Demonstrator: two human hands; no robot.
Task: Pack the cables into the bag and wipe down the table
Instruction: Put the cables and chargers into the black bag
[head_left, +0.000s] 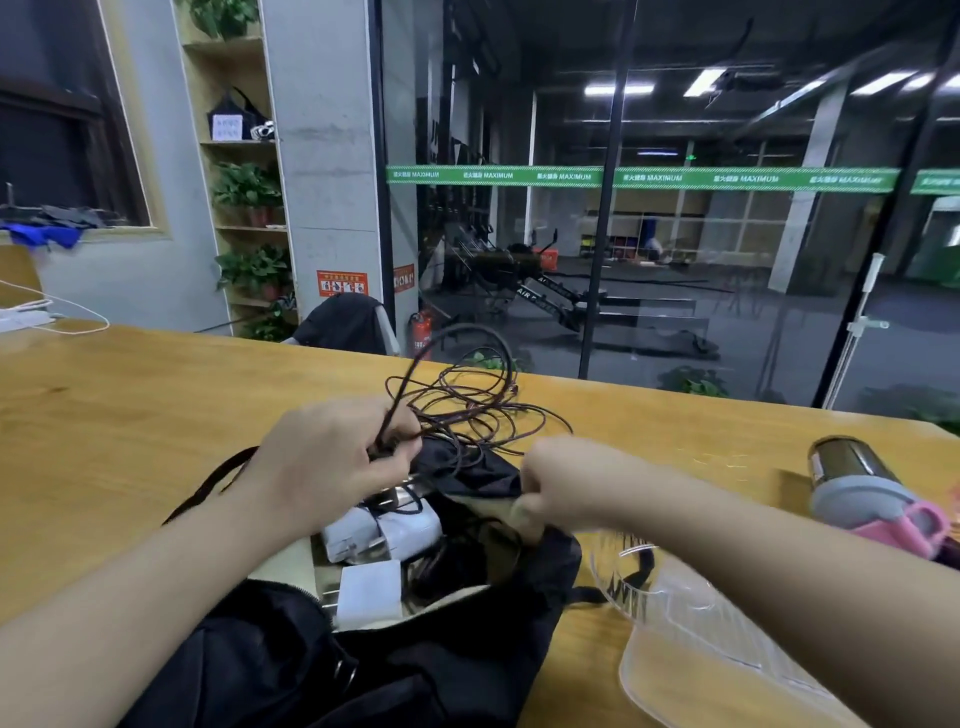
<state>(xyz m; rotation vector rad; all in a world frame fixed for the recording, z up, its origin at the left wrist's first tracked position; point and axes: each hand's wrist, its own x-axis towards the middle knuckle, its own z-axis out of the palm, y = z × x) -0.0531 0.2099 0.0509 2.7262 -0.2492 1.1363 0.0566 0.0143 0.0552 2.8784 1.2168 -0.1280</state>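
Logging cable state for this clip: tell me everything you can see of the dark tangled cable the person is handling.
The thin, dark brownish braided-looking cable lies in loose, tangled loops on the wooden table, just behind the open black fabric bag. One thicker strand arches up above the table edge. The left hand pinches a gathered bunch of strands over the bag's mouth; some strands trail down over the bag's rim. The right hand, blurred, grips the bag's edge, not the cable. Its ends and plugs are not clearly visible.

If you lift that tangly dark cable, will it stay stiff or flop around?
Probably floppy: the cable sags in loose loops past the left hand pinching it. It looks thin, so likely light. The loops may well snag on the bag.
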